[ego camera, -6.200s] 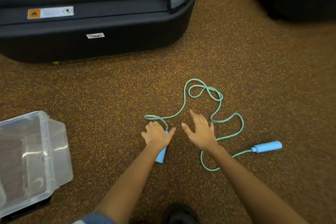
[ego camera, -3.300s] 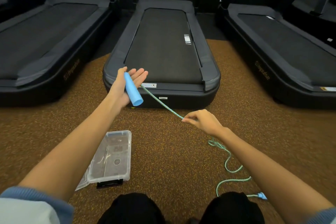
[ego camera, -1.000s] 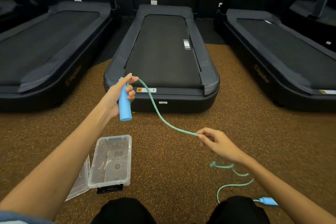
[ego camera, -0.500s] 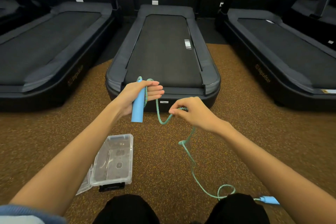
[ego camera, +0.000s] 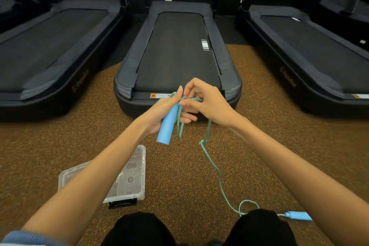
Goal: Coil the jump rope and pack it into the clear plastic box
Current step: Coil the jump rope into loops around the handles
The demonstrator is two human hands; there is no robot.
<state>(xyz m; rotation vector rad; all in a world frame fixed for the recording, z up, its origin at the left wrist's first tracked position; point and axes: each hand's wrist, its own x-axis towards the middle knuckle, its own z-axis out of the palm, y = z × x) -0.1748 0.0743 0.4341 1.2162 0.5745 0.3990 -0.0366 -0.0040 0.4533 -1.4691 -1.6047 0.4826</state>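
Speckled brown gym floor [ego camera: 179, 175] lies under you. Your left hand [ego camera: 159, 114] grips one blue handle [ego camera: 167, 126] with rope loops; your right hand [ego camera: 207, 102] pinches the jump rope [ego camera: 211, 162]. Near your left forearm sits the clear plastic box [ego camera: 129, 181].

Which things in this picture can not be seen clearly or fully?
- Clear plastic box, head view: the left forearm crosses it; its inside is hard to see.
- Rope loops at the left hand: the right hand covers them, so their count is unclear.
- Second handle: its rope end passes behind a dark knee.
- Treadmill sticker: too small to read.
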